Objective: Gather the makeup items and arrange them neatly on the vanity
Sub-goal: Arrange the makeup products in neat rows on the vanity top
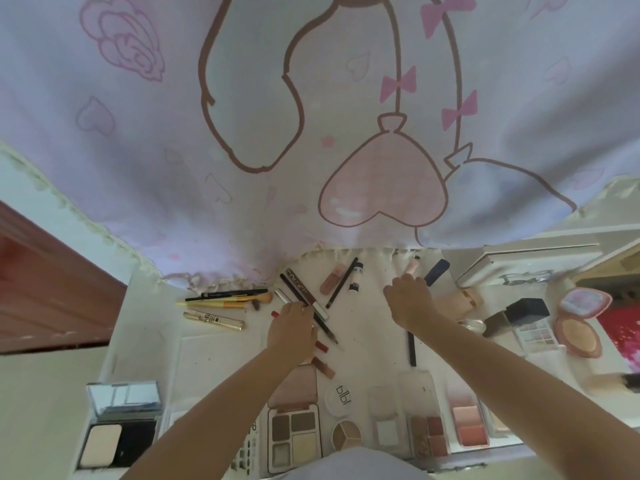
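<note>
1. The vanity (367, 323) is a white surface scattered with makeup, and a pale curtain (242, 133) printed with pink hearts and bows hangs over its far edge.
2. The left hand (292, 329) rests near the middle of the vanity with its fingers curled over a crossed bunch of slim sticks; it touches them, but whether it truly grips one I cannot tell.
3. That bunch includes a dark pencil (317, 315) lying on a slant and a brown tube (301, 289) with lettering beside it.
4. The right hand (408, 299) is further back and to the right, fingers bent downward near the curtain hem; what they close on, if anything, is hidden.
5. To the left lie a gold tube (214, 320), a yellow-handled brush (228, 301) and a black pencil (227, 294), side by side.
6. Behind the hands lie a pink lip gloss (330, 282) and a small blue and white tube (355, 277).
7. Along the near edge sit an eyeshadow palette (294, 434), a blush palette (467, 424), a round white lid (341, 398) and an open black compact (119, 431).
8. At the right are a round pink compact (578, 327) and a dark bottle (516, 317).
</note>
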A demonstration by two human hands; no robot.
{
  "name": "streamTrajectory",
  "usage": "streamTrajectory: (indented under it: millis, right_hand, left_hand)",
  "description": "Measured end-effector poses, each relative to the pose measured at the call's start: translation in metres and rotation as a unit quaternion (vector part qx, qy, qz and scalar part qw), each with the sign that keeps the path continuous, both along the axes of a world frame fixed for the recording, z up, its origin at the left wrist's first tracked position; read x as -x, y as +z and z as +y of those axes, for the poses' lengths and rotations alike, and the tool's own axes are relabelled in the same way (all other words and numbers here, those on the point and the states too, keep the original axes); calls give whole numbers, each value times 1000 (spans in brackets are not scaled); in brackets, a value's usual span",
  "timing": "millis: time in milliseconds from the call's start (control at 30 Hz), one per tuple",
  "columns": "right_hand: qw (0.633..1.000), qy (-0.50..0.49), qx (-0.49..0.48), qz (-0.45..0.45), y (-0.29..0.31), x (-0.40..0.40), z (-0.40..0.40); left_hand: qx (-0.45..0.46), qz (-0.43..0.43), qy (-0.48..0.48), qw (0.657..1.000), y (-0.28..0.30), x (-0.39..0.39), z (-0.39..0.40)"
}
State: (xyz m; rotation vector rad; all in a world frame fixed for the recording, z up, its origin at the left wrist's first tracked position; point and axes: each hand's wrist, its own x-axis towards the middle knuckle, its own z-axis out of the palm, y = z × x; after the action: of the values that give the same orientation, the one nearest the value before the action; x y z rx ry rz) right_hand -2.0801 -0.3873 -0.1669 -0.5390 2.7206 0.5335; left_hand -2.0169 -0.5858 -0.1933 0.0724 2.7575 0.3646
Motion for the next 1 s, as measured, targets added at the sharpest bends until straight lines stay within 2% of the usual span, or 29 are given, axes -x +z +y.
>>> streamTrajectory:
  millis: [200, 533, 633, 700, 767, 833, 900, 1000]
  right_hand:
    - [999, 28, -17, 1, -12, 15, 8]
    - [995, 80, -51, -25, -17, 26, 6]
    - [994, 101, -25, -25, -13, 28, 1]
    - [995, 97, 29, -25, -10, 30, -11]
    - [993, 52, 99, -40, -8, 32, -29]
    - [981, -47, 177, -68, -12, 36, -45]
    - [955, -157, 236, -89, -18, 40, -55]
    - [917, -270, 275, -104, -30, 46, -61]
  left_hand:
    - [49, -42, -30, 997, -15, 13, 0]
    - [68, -33, -50, 996, -31, 22, -1]
    - [68, -26, -43, 996, -33, 23, -1]
    - [68, -22, -41, 997, -35, 24, -3]
    - [75, -26, -44, 996, -39, 24, -5]
    - [81, -32, -45, 995, -42, 23, -6]
    - [81, -38, -46, 995, -45, 23, -6]
    - [76, -40, -44, 995, -49, 23, -7]
